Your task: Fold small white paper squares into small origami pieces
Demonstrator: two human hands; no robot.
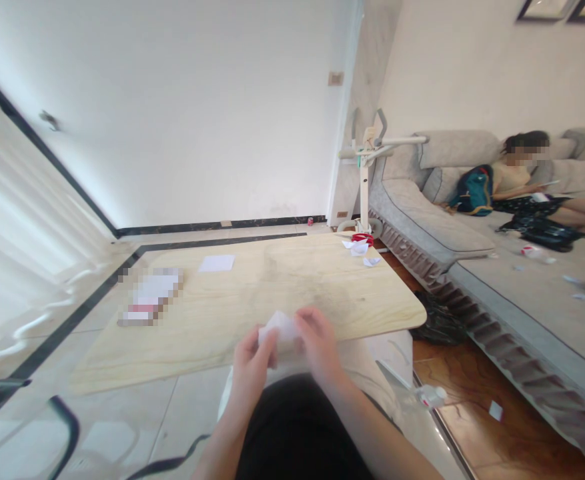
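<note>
Both my hands meet just off the near edge of a light wooden table (252, 293). My left hand (252, 373) and my right hand (319, 347) each pinch a small piece of white paper (279, 327) held between them, fingers closed on it. The paper looks folded or crumpled; its exact shape is blurred. My arms come up from the bottom of the view over my dark-clothed lap.
A white sheet (217, 263) and a blurred-out item (151, 295) lie on the table's left. Paper scraps (359, 249) and a red object (362, 237) sit at its far right corner. A grey sofa (472, 240) with a seated person (522, 170) stands right.
</note>
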